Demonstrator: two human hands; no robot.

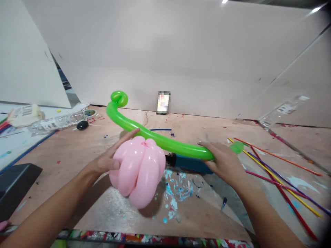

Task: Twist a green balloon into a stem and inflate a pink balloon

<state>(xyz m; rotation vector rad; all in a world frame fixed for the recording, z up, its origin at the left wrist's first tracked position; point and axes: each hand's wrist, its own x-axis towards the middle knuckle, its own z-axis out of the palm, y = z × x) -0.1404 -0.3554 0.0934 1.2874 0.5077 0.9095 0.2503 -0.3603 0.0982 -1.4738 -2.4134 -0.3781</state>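
A pink balloon cluster of several folded lobes (139,170) is held above the table in my left hand (112,156), whose fingers wrap round its back with the thumb on its side. A long green balloon (144,132) with a curled end at the far left runs across behind it. My right hand (223,162) closes over the green balloon's right end, where a small green tip (236,147) sticks out. A blue hand pump (187,162) lies on the table under the green balloon.
Several uninflated long balloons (279,172) in red, yellow, purple and orange lie at the right. A plastic water bottle (55,122) and a black oval object (82,125) lie at the left. A dark box (14,182) sits at the near left. White boards (168,51) stand behind.
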